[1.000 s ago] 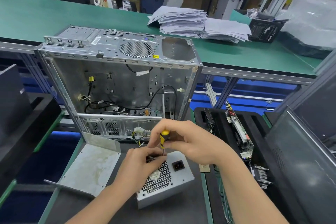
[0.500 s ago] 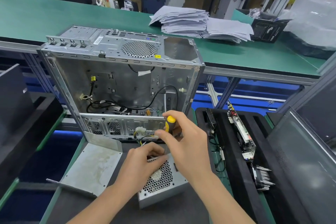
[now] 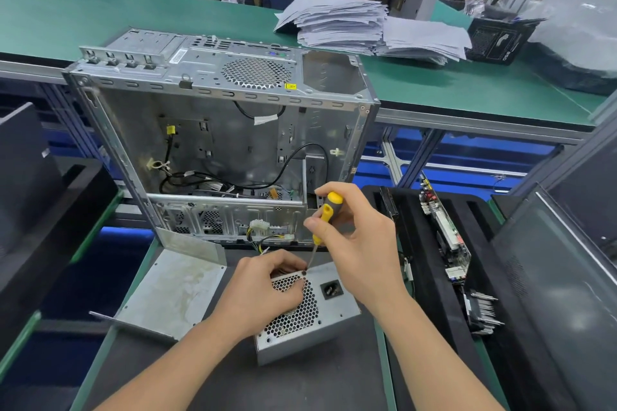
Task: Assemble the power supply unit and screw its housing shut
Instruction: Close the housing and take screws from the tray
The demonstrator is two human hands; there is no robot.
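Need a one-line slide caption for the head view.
Right hand holds a yellow screwdriver tip-down on a screw in the power supply while the left hand steadies it.

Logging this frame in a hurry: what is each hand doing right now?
Left hand: holds the power supply unit at its top edge.
Right hand: grips the yellow screwdriver, tip on the unit.

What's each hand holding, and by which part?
Right hand pinches the yellow-handled screwdriver by its handle. Left hand grips the grey metal power supply box over its top edge.
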